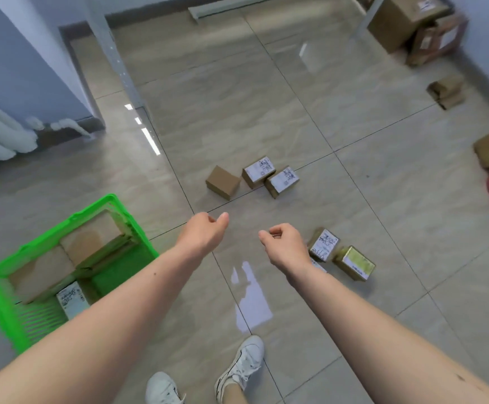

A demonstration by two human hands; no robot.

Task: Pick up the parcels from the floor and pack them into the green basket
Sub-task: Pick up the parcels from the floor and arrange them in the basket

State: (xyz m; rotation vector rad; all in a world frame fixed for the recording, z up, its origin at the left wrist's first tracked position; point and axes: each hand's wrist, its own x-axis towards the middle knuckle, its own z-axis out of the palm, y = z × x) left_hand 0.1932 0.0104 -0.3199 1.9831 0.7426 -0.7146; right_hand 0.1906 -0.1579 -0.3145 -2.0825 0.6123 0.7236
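Both the left hand [205,231] and the right hand [285,243] are loosely curled and hold nothing. Small brown cardboard parcels [255,177] are scattered ahead; the green plastic basket [4,304], near left, is partly filled. On the glossy tiled floor [237,112], a grip on the parcel [323,244] just right of the right hand could slide off.

both forearms are bare, no sleeves showing, and the left hand [205,233] and right hand [285,246] wear nothing. below them, white lace-up sneakers [242,364] with dark trim.
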